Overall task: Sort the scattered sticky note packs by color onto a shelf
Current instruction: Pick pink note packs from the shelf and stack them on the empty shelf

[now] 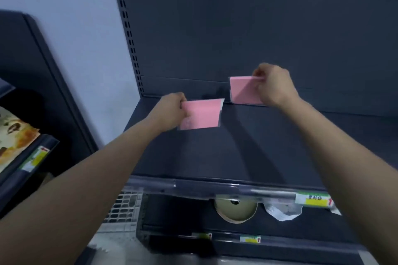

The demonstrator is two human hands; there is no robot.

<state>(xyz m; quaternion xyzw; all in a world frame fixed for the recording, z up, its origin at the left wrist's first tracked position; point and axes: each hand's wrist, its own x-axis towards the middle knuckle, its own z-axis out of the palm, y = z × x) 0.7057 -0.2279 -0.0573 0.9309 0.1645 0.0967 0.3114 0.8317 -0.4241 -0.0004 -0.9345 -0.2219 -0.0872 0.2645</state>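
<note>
Now, right hand point(274, 86) on pink pack point(243, 90)

1 head camera looks forward and down (wide-angle) onto a close dark shelf point(258, 146)

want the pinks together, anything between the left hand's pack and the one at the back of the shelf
Nothing visible. Only shelf surface lies between the pink pack in the left hand and the upright pink pack that the right hand pinches by the back panel.

Left grip point(172, 109) and right grip point(275, 86) both extend forward, curled in pinches.
</note>
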